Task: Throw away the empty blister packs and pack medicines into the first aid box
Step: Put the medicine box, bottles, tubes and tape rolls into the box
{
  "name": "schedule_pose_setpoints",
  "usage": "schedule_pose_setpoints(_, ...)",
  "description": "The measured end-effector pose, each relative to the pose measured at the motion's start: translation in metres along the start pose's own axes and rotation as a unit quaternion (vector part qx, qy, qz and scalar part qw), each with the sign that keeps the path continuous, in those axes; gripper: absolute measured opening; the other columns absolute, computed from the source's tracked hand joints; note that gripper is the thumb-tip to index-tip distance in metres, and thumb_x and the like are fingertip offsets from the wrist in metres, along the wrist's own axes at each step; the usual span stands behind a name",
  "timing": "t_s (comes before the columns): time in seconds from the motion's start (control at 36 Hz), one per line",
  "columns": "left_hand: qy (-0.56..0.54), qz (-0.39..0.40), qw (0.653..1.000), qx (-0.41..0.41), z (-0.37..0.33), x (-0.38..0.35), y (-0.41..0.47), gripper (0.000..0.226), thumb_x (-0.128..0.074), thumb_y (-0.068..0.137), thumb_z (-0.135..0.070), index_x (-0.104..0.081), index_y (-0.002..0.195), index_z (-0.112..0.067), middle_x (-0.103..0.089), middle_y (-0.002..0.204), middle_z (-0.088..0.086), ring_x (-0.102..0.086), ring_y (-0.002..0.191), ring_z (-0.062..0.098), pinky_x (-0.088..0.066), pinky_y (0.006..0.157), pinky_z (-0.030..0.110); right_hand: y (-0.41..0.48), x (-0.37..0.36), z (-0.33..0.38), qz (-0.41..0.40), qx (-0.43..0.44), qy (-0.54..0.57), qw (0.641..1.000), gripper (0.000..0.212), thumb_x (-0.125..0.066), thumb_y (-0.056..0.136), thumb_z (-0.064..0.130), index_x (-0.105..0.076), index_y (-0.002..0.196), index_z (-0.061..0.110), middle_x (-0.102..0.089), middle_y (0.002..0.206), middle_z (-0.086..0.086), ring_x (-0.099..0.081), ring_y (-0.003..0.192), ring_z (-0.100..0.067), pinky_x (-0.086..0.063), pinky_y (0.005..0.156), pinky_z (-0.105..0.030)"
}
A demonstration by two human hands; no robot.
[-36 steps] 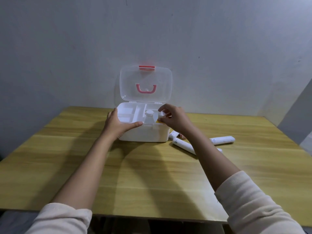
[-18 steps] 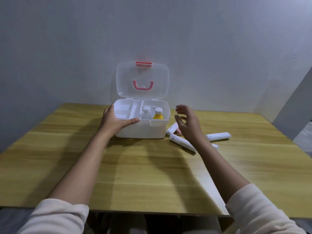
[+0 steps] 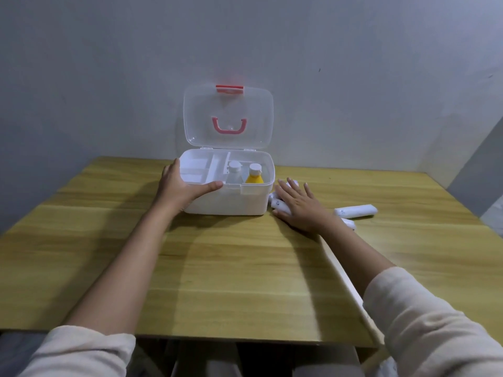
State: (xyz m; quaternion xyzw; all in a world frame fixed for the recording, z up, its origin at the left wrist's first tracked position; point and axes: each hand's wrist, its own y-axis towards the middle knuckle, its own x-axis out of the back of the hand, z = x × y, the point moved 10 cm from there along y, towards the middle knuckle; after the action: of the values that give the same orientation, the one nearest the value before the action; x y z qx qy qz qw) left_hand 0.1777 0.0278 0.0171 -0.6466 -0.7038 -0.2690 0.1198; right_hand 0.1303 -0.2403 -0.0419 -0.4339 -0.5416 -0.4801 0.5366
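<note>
A white first aid box (image 3: 255, 198) stands open at the far middle of the table, its clear lid (image 3: 228, 117) with pink handle tilted back. Inside, on the right, a clear bottle (image 3: 234, 172) and a yellow bottle (image 3: 254, 174) stand upright; a white tray (image 3: 201, 165) fills the left. My left hand (image 3: 182, 186) grips the box's front left corner, thumb along the rim. My right hand (image 3: 299, 206) lies flat with fingers spread over white medicine tubes (image 3: 279, 204) just right of the box. Another white tube (image 3: 355, 210) lies further right.
The wooden table (image 3: 231, 268) meets a grey wall at the back. One more white tube end (image 3: 349, 223) pokes out beside my right wrist. No blister packs or bin are in view.
My right hand left the box after the yellow bottle went in, swung right and came down flat on the tubes. My left hand stayed on the box.
</note>
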Motion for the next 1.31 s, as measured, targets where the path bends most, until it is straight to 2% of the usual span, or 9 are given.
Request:
schedule_pose_setpoints(0.17,-0.002,-0.009,1.0,-0.015,-0.002,0.002,0.0,0.09,-0.088,0.055,-0.05,-0.05,0.133,-0.024,-0.048,0.134,0.005,-0.044,0.125,0.02,-0.037,0.094,0.029,0.017,0.002,-0.002,-0.008,0.017,0.046,0.999,0.06,-0.035,0.095,0.046,-0.017,0.146,0.02,-0.021,0.155,0.003,-0.007,0.147,-0.015,0.001,0.119,-0.041)
schedule_pose_setpoints(0.36,0.003,-0.014,1.0,-0.007,-0.003,0.002,-0.001,0.088,-0.088,0.057,-0.047,-0.05,0.131,-0.019,-0.046,0.134,0.006,-0.044,0.125,0.021,-0.036,0.092,0.028,0.024,0.015,-0.01,-0.043,-0.015,0.074,0.996,0.05,-0.045,0.092,0.041,-0.037,0.135,0.016,-0.043,0.129,-0.007,-0.042,0.122,-0.028,-0.027,0.108,-0.035)
schedule_pose_setpoints(0.58,0.0,-0.016,1.0,-0.005,-0.007,0.001,-0.004,0.095,-0.087,0.063,-0.04,-0.04,0.142,-0.017,-0.04,0.143,0.006,-0.039,0.132,0.02,-0.031,0.093,0.024,0.025,0.02,-0.016,-0.083,-0.017,0.099,0.991,0.044,-0.047,0.092,0.035,-0.04,0.131,0.014,-0.046,0.126,-0.006,-0.046,0.117,-0.026,-0.031,0.102,-0.033)
schedule_pose_setpoints(0.72,0.011,-0.019,1.0,0.0,-0.006,0.002,-0.004,0.095,-0.088,0.06,-0.044,-0.043,0.139,-0.018,-0.042,0.141,0.007,-0.041,0.129,0.021,-0.033,0.093,0.026,0.02,0.033,-0.021,-0.128,-0.025,0.175,0.976,0.042,-0.049,0.092,0.027,-0.04,0.131,0.011,-0.045,0.129,-0.008,-0.047,0.117,-0.027,-0.033,0.092,-0.03)
schedule_pose_setpoints(0.81,0.011,-0.024,1.0,-0.001,-0.005,0.003,-0.003,0.094,-0.088,0.058,-0.046,-0.046,0.137,-0.018,-0.043,0.139,0.006,-0.043,0.129,0.022,-0.034,0.093,0.026,0.016,0.043,-0.027,-0.166,-0.043,0.259,0.951,0.041,-0.051,0.092,0.02,-0.041,0.129,0.009,-0.045,0.126,-0.008,-0.046,0.114,-0.024,-0.025,0.077,-0.017)
schedule_pose_setpoints(0.86,0.011,-0.024,1.0,-0.004,-0.006,0.003,-0.003,0.094,-0.088,0.058,-0.045,-0.046,0.137,-0.018,-0.044,0.138,0.006,-0.043,0.129,0.022,-0.034,0.093,0.026,0.014,0.049,-0.03,-0.196,-0.05,0.31,0.929,0.039,-0.053,0.091,0.015,-0.042,0.127,0.006,-0.046,0.124,-0.011,-0.046,0.113,-0.023,-0.025,0.077,-0.014)
schedule_pose_setpoints(0.94,0.007,-0.024,1.0,-0.006,-0.005,0.003,-0.003,0.092,-0.089,0.058,-0.044,-0.047,0.136,-0.019,-0.045,0.136,0.006,-0.043,0.128,0.022,-0.035,0.093,0.026,0.01,0.06,-0.036,-0.24,-0.064,0.375,0.893,0.035,-0.052,0.091,0.013,-0.042,0.123,0.003,-0.047,0.119,-0.015,-0.045,0.103,-0.019,-0.03,0.084,-0.02)
schedule_pose_setpoints(1.11,0.01,-0.024,1.0,-0.004,-0.002,0.003,-0.002,0.092,-0.089,0.056,-0.048,-0.049,0.134,-0.02,-0.047,0.134,0.005,-0.043,0.127,0.022,-0.037,0.095,0.03,0.007,0.094,-0.048,-0.317,-0.089,0.525,0.785,0.019,-0.047,0.092,0.024,-0.037,0.105,0.014,-0.04,0.102,-0.008,-0.043,0.088,-0.019,-0.038,0.076,-0.034)
schedule_pose_setpoints(1.31,0.01,-0.021,1.0,-0.008,-0.002,0.002,-0.001,0.093,-0.088,0.054,-0.051,-0.049,0.134,-0.022,-0.047,0.133,0.005,-0.046,0.125,0.022,-0.04,0.097,0.033,0.02,0.136,-0.023,-0.329,-0.022,0.647,0.687,0.022,-0.042,0.097,0.018,-0.031,0.115,0.012,-0.046,0.111,-0.01,-0.052,0.089,-0.005,-0.05,0.068,-0.008)
